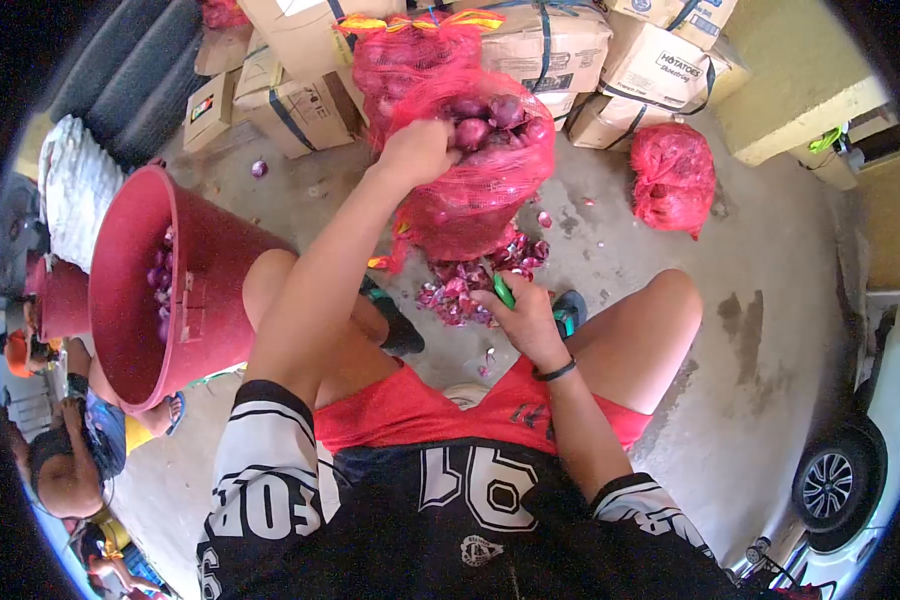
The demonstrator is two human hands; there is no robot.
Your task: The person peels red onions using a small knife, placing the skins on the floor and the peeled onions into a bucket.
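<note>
My left hand (422, 152) reaches to the mouth of a red mesh sack (465, 205). Its fingers curl down beside the red onions (490, 122) that fill the top, and their tips are hidden, so I cannot tell what they hold. A small knife with a green handle (504, 291) is gripped in my right hand (526, 318), held low between my knees. Under that hand, dry onion skins (458, 292) lie heaped on the floor against the foot of the sack.
To my left a big red tub (205, 270) leans, with peeled onions (160, 275) inside. Another tied mesh sack (673, 178) rests at right. Cardboard boxes (550, 48) are stacked behind. A person (75, 440) sits at far left; a parked vehicle's wheel (828, 485) shows at lower right.
</note>
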